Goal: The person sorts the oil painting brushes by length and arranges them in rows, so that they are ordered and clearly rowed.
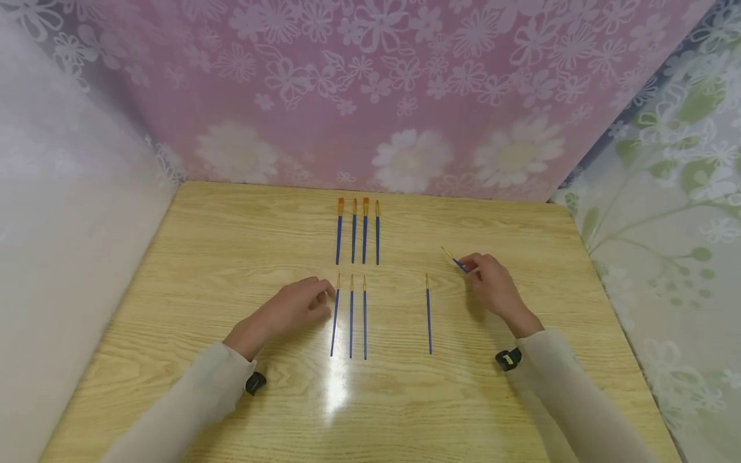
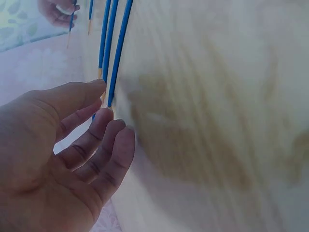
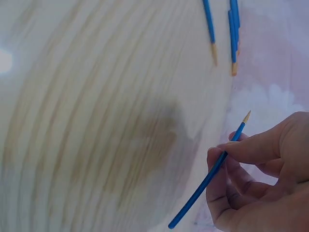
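Note:
My right hand (image 1: 493, 286) pinches a thin blue paintbrush (image 3: 198, 191) between thumb and fingertips, raised over the table's right side with its fine tip pointing up and left. My left hand (image 1: 292, 307) is beside the leftmost of three fine-tipped paintbrushes (image 1: 351, 321) lying side by side. Its fingers are loosely bent, with the fingertips close to that brush's metal collar; whether they touch it is hard to tell. Another fine-tipped paintbrush (image 1: 429, 318) lies alone between the hands, nearer the right one.
Farther back, several blue paintbrushes (image 1: 365, 238) with orange bristles form a row, some flat and wide, others narrow. Everything lies on a wood-grain table (image 1: 231, 225). A pink flowered cloth (image 1: 347, 116) hangs behind it, and pale coverings stand at both sides.

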Demonstrator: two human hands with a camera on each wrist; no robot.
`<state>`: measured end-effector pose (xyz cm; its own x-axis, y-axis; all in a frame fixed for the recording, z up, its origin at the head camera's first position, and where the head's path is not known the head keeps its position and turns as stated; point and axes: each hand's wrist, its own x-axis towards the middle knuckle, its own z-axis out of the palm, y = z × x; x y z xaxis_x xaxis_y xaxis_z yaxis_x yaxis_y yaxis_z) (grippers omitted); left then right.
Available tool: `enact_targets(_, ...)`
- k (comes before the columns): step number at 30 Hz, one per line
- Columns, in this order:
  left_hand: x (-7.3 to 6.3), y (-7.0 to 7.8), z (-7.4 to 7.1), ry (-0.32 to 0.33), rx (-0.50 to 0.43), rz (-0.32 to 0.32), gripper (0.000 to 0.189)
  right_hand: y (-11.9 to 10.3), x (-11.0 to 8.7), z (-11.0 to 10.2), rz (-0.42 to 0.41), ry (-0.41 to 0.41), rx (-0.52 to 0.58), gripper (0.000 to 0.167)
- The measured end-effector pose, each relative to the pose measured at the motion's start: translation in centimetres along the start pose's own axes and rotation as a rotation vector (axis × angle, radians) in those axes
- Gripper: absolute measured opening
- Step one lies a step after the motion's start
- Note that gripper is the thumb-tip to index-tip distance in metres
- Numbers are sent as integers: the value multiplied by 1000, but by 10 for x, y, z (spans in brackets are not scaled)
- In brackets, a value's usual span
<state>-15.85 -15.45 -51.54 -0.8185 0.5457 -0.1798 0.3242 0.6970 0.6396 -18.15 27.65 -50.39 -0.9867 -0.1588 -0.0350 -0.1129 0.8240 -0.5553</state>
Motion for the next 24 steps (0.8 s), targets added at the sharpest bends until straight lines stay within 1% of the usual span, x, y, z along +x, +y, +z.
enact_targets(5,-3,1,8,23,23,8,24,-14,-3,6,-2,-2,40,35)
enact_targets(12,-2,2,18,67,97,48,22,-38,-11,24,-26,-12,108,34)
enact_targets(17,-2,4,20,69,129,39,22,-56,-19,39,-33,-39,171,31)
enact_targets(21,-3,7,20,68,133,30,23,-67,-25,52,-71,-47,198,28)
enact_targets(24,-4,8,21,77,133,37,22,-75,-28,62,-100,-60,225,27)
